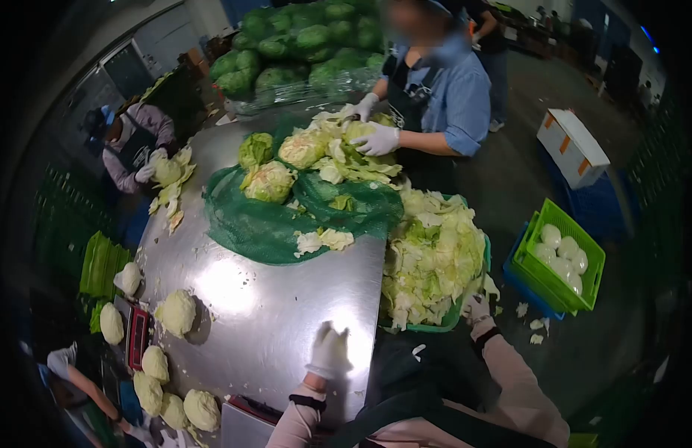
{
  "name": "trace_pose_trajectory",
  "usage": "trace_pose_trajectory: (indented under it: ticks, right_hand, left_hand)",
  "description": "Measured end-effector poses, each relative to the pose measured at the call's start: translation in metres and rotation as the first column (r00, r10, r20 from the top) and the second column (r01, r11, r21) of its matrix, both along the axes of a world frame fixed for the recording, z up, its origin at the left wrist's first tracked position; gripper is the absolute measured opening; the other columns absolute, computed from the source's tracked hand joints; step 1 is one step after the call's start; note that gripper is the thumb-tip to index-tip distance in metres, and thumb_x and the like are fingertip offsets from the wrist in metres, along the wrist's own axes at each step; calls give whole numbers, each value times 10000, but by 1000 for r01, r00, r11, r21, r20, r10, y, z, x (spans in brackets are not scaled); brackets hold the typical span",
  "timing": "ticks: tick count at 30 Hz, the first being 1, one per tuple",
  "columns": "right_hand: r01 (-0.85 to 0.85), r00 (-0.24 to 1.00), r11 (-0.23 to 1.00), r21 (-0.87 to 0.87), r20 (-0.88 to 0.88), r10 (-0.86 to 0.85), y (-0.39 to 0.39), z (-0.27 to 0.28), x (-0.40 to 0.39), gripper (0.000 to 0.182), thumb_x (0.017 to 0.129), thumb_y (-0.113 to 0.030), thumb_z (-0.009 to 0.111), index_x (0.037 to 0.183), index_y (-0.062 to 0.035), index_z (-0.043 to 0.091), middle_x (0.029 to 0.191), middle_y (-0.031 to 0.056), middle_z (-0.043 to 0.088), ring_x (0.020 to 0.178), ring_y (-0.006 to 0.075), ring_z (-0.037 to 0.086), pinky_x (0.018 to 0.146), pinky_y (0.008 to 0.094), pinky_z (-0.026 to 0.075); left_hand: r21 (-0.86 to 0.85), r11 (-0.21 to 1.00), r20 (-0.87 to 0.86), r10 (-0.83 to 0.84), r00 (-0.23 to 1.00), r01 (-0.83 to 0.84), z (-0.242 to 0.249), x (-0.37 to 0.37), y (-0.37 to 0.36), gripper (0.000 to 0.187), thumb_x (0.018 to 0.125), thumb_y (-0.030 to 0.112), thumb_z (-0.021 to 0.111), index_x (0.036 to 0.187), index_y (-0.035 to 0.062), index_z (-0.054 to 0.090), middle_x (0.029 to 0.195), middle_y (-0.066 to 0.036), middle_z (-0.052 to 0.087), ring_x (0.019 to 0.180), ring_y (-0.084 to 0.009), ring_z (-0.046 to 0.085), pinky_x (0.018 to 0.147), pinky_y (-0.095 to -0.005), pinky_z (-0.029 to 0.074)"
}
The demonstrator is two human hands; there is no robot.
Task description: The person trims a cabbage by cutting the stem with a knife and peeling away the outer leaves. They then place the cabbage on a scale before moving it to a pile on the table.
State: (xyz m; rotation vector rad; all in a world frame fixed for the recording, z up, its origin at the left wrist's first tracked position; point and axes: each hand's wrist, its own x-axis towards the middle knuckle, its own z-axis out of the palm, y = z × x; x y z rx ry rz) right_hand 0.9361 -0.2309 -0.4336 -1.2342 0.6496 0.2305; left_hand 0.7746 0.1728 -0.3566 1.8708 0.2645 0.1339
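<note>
My left hand (329, 351), in a white glove, is over the near edge of the shiny metal table (286, 299), fingers stretched out and holding nothing. My right hand (479, 312), also gloved, is at the near right corner of a green crate (486, 257), its fingers curled at the rim; the exact contact is partly hidden. Loose pale cabbage leaves (432, 257) fill the crate up to its top. The crate stands against the table's right side. A cabbage leaf (491, 287) hangs outside the crate, beside my right hand.
Across the table, a person (450, 97) handles cabbages on a green net (249, 224). Another person (137, 142) trims a cabbage at left. Peeled cabbages (178, 313) sit near a red scale (137, 336). A lime-green basket (585, 287) and a white box (574, 149) stand right.
</note>
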Motion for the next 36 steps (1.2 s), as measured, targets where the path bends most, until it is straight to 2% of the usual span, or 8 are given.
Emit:
trace_pose_trajectory:
  ticks: [1,2,3,9,13,17,27,36]
  right_hand:
    - [77,997,997,-31,-26,-78,-8,8,0,117,862,-124,572,950,-146,498,744,9,535,533,111,492,419,239,381]
    - [20,999,999,-35,-30,-21,-15,17,4,132,863,-128,575,967,-147,496,748,15,542,539,107,504,427,236,393]
    - [-34,999,999,-40,-34,33,-17,29,10,148,863,-131,578,984,-148,494,753,20,548,545,104,516,434,233,406]
    - [-427,771,810,-403,306,558,85,130,73,336,845,-165,618,1142,-35,531,785,15,579,642,90,575,562,212,459]
    - [-567,372,501,-653,340,864,207,214,94,343,828,-133,628,1139,-13,550,850,1,600,735,56,553,678,189,457]
    - [-753,216,426,-501,424,880,315,199,150,365,834,-169,633,1155,-15,547,878,-19,597,778,46,532,687,194,445]
    - [-685,552,728,40,681,482,557,190,333,378,858,-168,613,1173,13,508,943,66,625,806,140,596,735,261,472]
    - [-541,280,373,-754,256,925,614,149,401,494,746,-419,599,1075,-53,553,875,160,624,817,338,590,730,413,452]
  left_hand:
    - [-765,633,-285,-161,945,-123,91,25,-37,523,892,404,479,1303,93,392,1160,-95,493,1117,-189,459,911,-347,405]
    - [-400,853,-14,-373,928,337,10,29,-38,508,917,372,466,1339,102,380,1260,-74,469,1167,-159,419,942,-343,376]
    - [-666,745,-283,-281,917,23,104,37,-71,464,936,316,458,1337,88,399,1311,-53,449,1153,-142,435,943,-309,371]
    - [-638,740,-146,-384,912,210,154,32,-40,445,914,206,514,1302,8,422,1303,-106,465,1200,-157,423,1010,-271,322]
    - [-581,719,-239,297,924,-381,145,34,21,376,904,229,491,1228,37,489,1126,-133,571,1069,-217,548,887,-338,449]
    - [-552,709,-165,422,891,-438,149,51,54,423,888,308,515,1210,35,492,1109,-135,583,1043,-242,568,868,-353,451]
    - [-633,645,-202,397,895,-428,157,155,114,368,935,235,466,1232,19,472,1146,-128,580,1062,-203,556,867,-309,446]
    - [-756,604,-83,294,952,-252,170,282,180,559,887,360,527,1327,54,370,1323,-120,436,1199,-237,439,947,-366,375]
